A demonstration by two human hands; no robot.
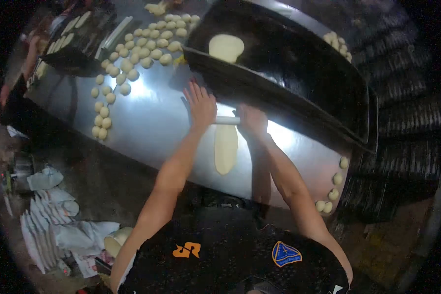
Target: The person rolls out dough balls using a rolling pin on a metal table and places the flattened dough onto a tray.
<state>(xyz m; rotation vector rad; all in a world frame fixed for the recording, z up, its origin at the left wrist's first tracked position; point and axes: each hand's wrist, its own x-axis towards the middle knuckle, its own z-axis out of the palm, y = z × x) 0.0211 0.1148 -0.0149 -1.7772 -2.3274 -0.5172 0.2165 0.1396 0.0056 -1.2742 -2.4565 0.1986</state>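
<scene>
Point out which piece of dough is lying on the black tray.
The flattened oval dough on the black tray; the long strip lies on the steel table.

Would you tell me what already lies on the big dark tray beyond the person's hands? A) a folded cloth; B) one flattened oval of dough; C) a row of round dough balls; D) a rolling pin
B: a single pale flattened oval of dough lies on the dark tray, while the round dough balls sit on the steel table beside it.
</scene>
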